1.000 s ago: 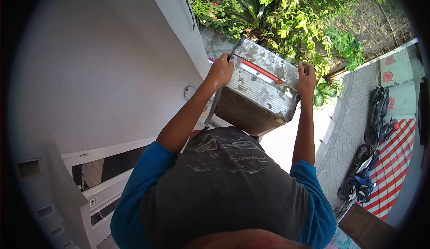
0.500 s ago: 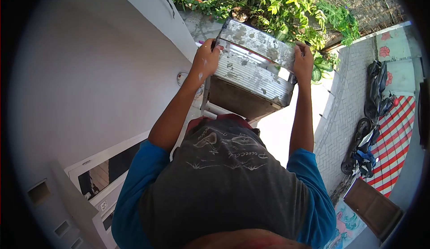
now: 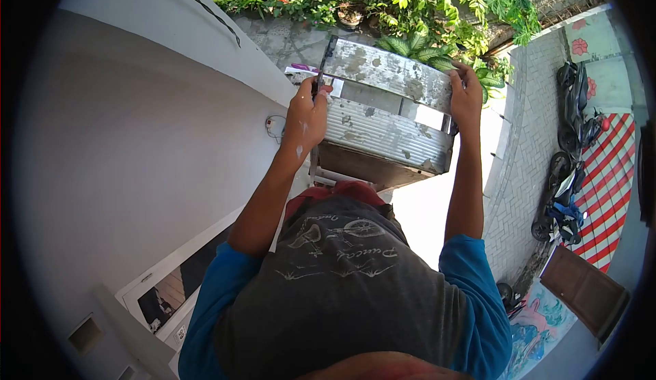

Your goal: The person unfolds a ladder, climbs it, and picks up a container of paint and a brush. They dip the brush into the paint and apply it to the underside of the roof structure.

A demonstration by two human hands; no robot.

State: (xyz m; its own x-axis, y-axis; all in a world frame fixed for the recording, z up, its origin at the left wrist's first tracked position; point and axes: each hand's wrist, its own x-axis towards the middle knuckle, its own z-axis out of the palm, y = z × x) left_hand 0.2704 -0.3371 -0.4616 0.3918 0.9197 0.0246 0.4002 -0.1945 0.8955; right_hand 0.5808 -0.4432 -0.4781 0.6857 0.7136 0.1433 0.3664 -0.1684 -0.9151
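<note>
In front of my body is a paint-spattered metal platform, made of two ridged slats with a gap between them and dark edges at the sides. My left hand is closed around its left edge, the thumb lying toward the top. At the opposite edge my right hand grips the far right corner, some of its fingers hidden behind the rim. Below the near slat a brown panel shows in shadow. The platform's lower supports are mostly hidden.
A pale wall runs close along the left. Leafy plants and a flowerpot stand ahead. To the right lies a paved lane, with parked motorcycles beside a painted wall.
The view has shifted, and the platform appears slightly lower, with more of the gap between its slats showing. Both hands keep their hold on its edges.
</note>
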